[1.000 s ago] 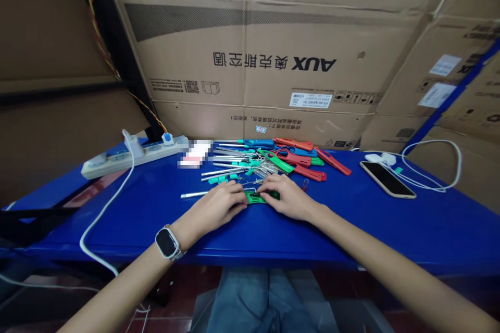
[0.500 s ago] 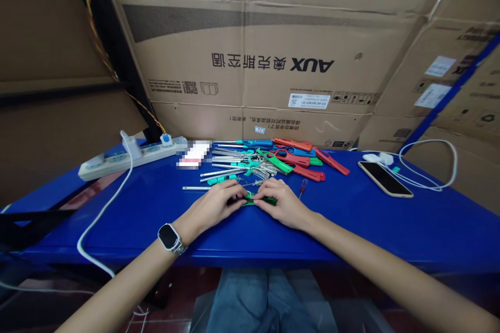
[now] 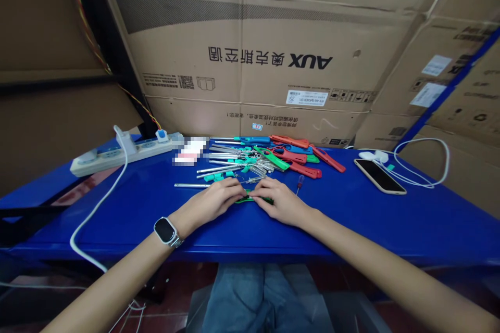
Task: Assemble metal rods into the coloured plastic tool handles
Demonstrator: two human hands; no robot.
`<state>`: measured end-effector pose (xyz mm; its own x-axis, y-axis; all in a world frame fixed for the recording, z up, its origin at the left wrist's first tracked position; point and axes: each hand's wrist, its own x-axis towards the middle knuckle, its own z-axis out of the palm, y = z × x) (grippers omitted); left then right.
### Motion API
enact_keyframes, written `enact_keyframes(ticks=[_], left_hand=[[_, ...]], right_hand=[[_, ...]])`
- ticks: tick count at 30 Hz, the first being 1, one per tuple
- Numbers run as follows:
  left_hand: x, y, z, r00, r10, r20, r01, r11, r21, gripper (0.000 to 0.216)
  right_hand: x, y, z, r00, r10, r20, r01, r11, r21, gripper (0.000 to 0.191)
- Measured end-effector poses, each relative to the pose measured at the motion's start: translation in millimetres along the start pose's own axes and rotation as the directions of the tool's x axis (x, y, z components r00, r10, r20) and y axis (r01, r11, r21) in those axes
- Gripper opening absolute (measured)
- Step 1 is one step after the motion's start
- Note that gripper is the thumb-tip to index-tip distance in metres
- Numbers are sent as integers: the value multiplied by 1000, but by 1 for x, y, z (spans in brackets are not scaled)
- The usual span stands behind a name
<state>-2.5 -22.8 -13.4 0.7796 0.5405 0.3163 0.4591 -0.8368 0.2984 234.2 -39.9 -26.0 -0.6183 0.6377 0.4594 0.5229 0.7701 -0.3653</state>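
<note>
Between my hands, low over the table, is a green lighter casing [image 3: 244,200], mostly covered by the fingers. My left hand [image 3: 214,203] is closed, its fingertips pinching the casing's left part. My right hand [image 3: 282,203] is also closed, thumb and fingers at the casing's middle and right. Small parts inside it are too hidden to make out. Just beyond the hands lie metal lighter tubes [image 3: 191,186], teal plastic pieces [image 3: 221,176] and clear lighter parts [image 3: 261,168]. A small screwdriver [image 3: 300,183] rests right of my right hand.
Red lighter casings [image 3: 307,169] and a blue lighter [image 3: 253,141] lie at the back of the blue table [image 3: 351,223]. A phone [image 3: 380,177] and white cable [image 3: 433,183] are at right, a power strip [image 3: 113,156] at left. Cardboard [image 3: 265,21] stands behind.
The view has shifted slightly, so everything sits a little further left and up. Both hands keep hold of the green casing, with small finger movements at its middle.
</note>
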Motion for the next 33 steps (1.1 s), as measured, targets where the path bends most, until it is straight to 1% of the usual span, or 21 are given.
enact_keyframes(ticks=[4, 8, 12, 15, 18, 20, 23, 27, 33], left_hand=[[-2, 1, 0, 1000, 11, 6, -12, 999, 53, 28], [-2, 4, 0, 1000, 27, 10, -28, 994, 104, 28], [-2, 5, 2, 999, 40, 11, -40, 994, 101, 29], [-5, 3, 3, 1000, 21, -7, -21, 999, 38, 27], [-8, -1, 4, 996, -41, -81, 38, 999, -39, 19], [-7, -4, 3, 992, -68, -107, 61, 996, -67, 17], [-3, -6, 2, 994, -78, -82, 69, 992, -104, 21], [3, -5, 2, 995, -89, -42, 82, 986, -142, 19], [4, -2, 2, 995, -95, -39, 89, 987, -136, 20]], right_hand=[[0, -1, -3, 1000, -24, 14, 25, 999, -45, 22], [1, -2, -6, 994, -88, 60, 94, 990, -103, 19], [0, -4, -7, 989, -109, 103, 127, 975, -185, 19], [-3, -5, -7, 990, -101, 97, 116, 979, -170, 20], [-6, -5, -7, 994, -80, 68, 88, 989, -121, 22], [-7, -4, -7, 996, -64, 60, 70, 993, -93, 22], [-6, -3, -6, 997, -48, 64, 52, 997, -61, 22], [-5, -3, -6, 997, -5, 78, 8, 999, -41, 23], [-5, -5, -4, 997, 29, 67, -27, 999, -33, 22]])
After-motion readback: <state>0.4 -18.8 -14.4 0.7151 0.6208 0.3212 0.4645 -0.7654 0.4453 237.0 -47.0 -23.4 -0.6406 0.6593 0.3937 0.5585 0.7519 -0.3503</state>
